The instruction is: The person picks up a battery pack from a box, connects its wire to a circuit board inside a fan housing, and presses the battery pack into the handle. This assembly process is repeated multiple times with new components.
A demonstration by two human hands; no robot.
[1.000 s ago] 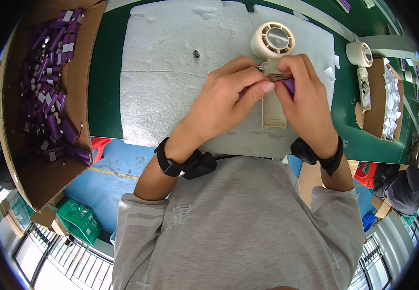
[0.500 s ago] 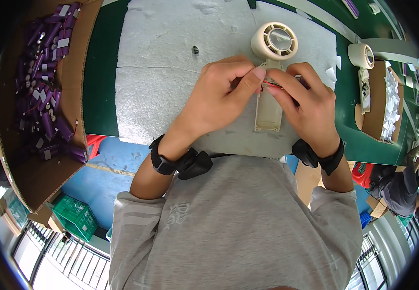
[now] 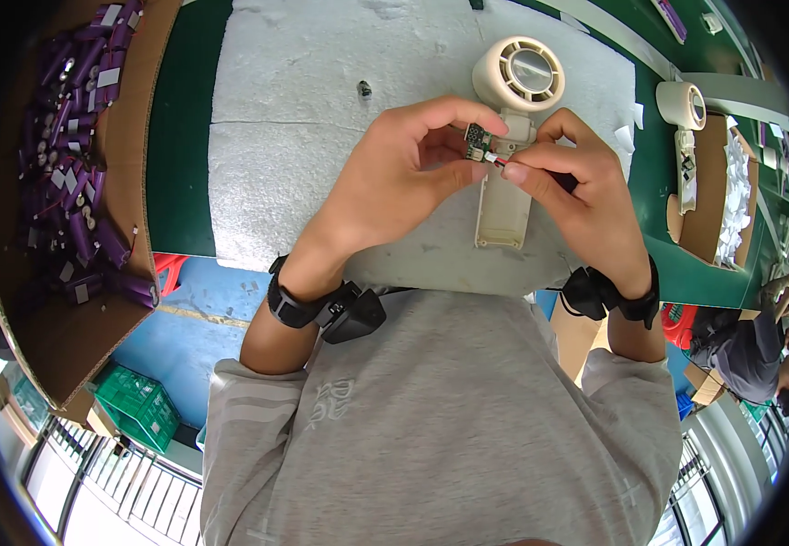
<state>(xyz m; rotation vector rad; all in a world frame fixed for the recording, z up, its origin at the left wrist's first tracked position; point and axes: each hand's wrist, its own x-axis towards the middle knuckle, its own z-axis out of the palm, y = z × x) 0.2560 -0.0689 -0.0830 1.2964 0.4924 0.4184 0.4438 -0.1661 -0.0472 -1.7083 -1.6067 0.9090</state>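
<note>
My left hand (image 3: 403, 173) pinches a small green circuit board (image 3: 479, 143) between thumb and fingers. A white plug (image 3: 492, 157) with red and black wires sits at the board's edge, and my right hand (image 3: 585, 182) grips those wires close to it. Whether the plug is fully seated I cannot tell. Beneath both hands lies a cream handheld fan with a round slotted head (image 3: 494, 77) and an opened, hollow handle (image 3: 502, 214). The fan's upper handle is partly hidden by my fingers.
White foam sheet (image 3: 294, 182) covers the green table (image 3: 180, 164). At left stands a cardboard box (image 3: 130, 218) of purple battery packs (image 3: 80, 182). A small black part (image 3: 364, 89) lies on the foam. Rightward are another cream fan (image 3: 679, 106) and a box of white pieces (image 3: 736, 205).
My hands have drawn apart slightly, and the circuit board has come into view in my left fingers. My right hand has shifted a little, now holding the wires beside the plug.
</note>
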